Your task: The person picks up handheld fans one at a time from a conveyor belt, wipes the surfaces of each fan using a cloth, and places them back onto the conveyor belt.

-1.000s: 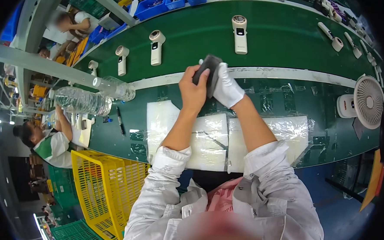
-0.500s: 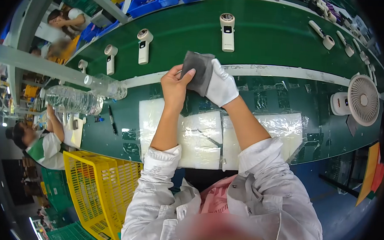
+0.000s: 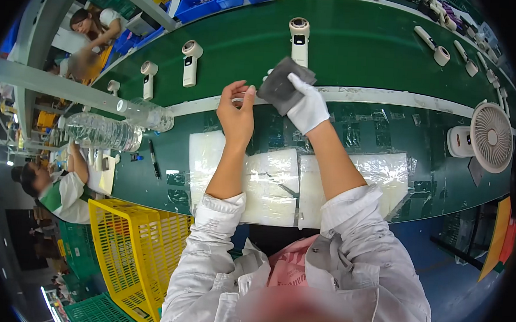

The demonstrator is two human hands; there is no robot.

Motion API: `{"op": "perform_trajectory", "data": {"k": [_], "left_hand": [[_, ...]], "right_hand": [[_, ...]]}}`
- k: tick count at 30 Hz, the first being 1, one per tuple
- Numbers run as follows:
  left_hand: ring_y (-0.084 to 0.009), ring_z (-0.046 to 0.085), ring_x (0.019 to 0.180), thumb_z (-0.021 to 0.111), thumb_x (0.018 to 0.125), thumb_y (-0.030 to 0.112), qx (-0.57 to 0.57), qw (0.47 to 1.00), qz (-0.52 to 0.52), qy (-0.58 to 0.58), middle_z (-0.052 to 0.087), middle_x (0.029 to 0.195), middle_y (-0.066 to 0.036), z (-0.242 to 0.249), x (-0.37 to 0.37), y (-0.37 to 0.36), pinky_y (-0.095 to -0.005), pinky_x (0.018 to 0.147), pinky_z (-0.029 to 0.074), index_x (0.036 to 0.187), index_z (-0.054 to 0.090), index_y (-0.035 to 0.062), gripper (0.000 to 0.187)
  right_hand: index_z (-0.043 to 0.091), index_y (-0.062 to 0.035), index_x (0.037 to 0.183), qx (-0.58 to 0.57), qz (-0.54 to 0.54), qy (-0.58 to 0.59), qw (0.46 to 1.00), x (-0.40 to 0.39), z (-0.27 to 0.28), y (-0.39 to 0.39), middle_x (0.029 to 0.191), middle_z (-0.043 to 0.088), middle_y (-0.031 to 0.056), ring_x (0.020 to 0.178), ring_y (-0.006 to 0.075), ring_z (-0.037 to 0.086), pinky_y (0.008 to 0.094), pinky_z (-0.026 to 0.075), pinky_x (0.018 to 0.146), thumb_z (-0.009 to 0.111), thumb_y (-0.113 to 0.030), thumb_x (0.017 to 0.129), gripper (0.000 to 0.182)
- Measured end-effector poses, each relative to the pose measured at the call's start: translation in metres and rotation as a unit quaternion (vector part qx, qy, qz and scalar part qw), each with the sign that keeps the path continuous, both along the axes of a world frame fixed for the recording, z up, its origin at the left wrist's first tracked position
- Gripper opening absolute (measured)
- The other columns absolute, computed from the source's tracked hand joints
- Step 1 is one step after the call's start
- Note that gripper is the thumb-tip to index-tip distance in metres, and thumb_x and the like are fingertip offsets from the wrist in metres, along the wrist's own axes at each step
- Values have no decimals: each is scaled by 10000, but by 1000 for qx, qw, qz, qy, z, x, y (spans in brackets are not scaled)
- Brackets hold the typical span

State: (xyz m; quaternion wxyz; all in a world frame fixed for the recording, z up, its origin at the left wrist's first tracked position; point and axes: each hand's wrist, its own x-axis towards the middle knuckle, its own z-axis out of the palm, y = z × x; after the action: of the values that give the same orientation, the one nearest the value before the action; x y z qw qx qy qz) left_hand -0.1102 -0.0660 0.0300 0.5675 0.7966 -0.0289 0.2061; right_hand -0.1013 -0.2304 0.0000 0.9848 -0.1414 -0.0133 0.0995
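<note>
Gloved right hand (image 3: 308, 109) is pinching a grey cloth (image 3: 280, 89) over the green counter (image 3: 133, 183), grip pretty snug; bare left hand (image 3: 237, 113) is hanging half-curled and empty beside it. White sheets (image 3: 273, 202) are lying nearside, water bottles (image 3: 102, 132) left, desk fan (image 3: 492, 144) right, handheld fans (image 3: 189, 73) lining the far side; a yellow crate (image 3: 134, 224) is sitting low near-left, coworker (image 3: 69, 196) beyond.

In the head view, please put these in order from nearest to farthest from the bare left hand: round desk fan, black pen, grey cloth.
1. Grey cloth: just right of the left hand, held in the gloved right hand.
2. Black pen: to the left, lying closer to the body.
3. Round desk fan: far over on the right.
</note>
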Motion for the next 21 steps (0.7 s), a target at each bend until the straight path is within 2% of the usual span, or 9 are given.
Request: {"op": "perform_trajectory", "data": {"k": [4,8,9,10,12,15,18,19,21], "left_hand": [[-144,606,916,676,962,208,41,999,17,-14,681,1023,-75,-13,18,-11,-302,755,492,1138,658,4,270],[-165,646,861,690,940,215,88,996,-3,17,700,948,-97,-9,77,-43,-313,775,515,1140,649,-9,303],[-213,675,848,714,920,282,102,994,-1,28,709,908,-129,-6,92,-55,-349,795,528,1146,640,-21,385],[-286,698,887,741,882,374,196,980,39,22,718,937,-167,-8,111,-66,-386,815,534,1191,620,-34,526],[-353,709,911,775,816,457,200,974,16,107,725,963,-206,-7,139,-89,-415,825,539,1136,659,-56,616],[-388,667,1114,801,750,428,270,924,-75,262,685,1155,-278,-12,176,-113,-445,960,504,1206,606,-75,707],[-398,677,1087,798,722,371,322,907,-52,268,692,1111,-298,-8,185,-113,-449,950,514,1192,598,-110,701],[-390,702,1019,784,705,322,277,915,-77,283,703,1077,-282,-1,184,-106,-454,900,540,1165,600,-118,663],[-289,718,913,757,798,201,23,938,-179,296,717,1061,-205,7,167,-90,-389,736,575,1151,604,-88,481]], "right_hand": [[496,-22,1355,51,-43,6,998,6,3,-27,1308,593,174,1229,336,586,487,485,1062,582,-167,1006,388],[542,-29,1312,81,-94,38,992,11,-2,-44,1257,628,156,1183,299,618,465,516,1024,594,-140,1003,332],[555,-34,1296,88,-106,43,990,13,-3,-46,1243,636,146,1169,291,625,459,520,1018,599,-131,1000,314],[569,-39,1279,95,-117,48,987,13,-2,-49,1228,644,137,1155,282,632,453,525,1013,604,-122,997,296],[595,-54,1247,73,-135,41,987,10,2,-54,1189,656,107,1098,261,652,417,536,990,631,-92,975,277],[597,-45,1246,67,-153,93,982,13,0,-61,1173,653,113,1061,257,657,414,560,950,643,-69,958,292],[601,-37,1235,47,-174,89,980,11,5,-62,1160,656,115,1029,255,666,410,589,877,655,-82,954,289],[574,-58,1271,24,-183,69,980,13,4,-60,1161,651,127,1052,262,659,405,569,899,655,-125,964,325],[600,-39,1230,11,-203,77,976,13,8,-61,1119,670,120,991,254,683,395,589,855,666,-123,960,291]]}}
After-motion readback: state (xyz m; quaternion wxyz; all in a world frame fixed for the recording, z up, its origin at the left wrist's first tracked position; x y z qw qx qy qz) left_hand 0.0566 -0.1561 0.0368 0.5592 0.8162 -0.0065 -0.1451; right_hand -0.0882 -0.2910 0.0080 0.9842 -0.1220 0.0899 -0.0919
